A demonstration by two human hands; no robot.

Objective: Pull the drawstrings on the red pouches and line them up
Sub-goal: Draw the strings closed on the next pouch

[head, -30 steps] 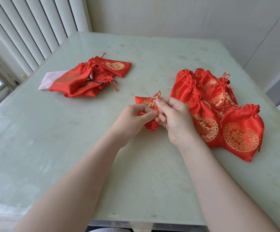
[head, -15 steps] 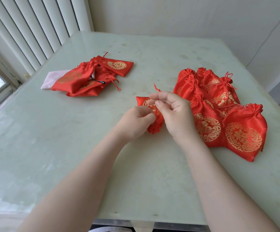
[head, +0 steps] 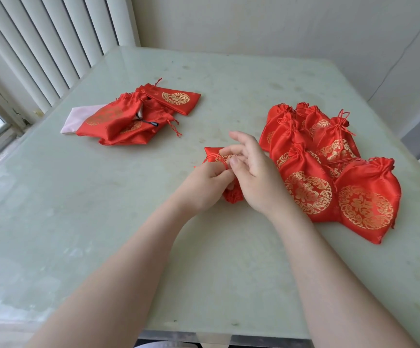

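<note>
A small red pouch (head: 214,154) with gold print lies at the table's middle, its gathered mouth (head: 233,196) poking out beneath my hands. My left hand (head: 205,182) pinches the pouch's red drawstring (head: 222,162) near its neck. My right hand (head: 253,177) pinches the string between thumb and forefinger, its other fingers spread upward. To the right, several cinched red pouches (head: 309,189) lie overlapping in a row, the nearest (head: 366,204) at the right end. A heap of loose red pouches (head: 133,116) sits at the far left.
A pale pink cloth (head: 72,120) sticks out from under the left heap. The pale green table (head: 103,222) ends close to me and at the right. White blinds (head: 40,46) and a window line the left side.
My right hand has lifted and spread its fingers while drawing the string. The pouch's far end has shifted slightly left. The camera has tilted a little.
</note>
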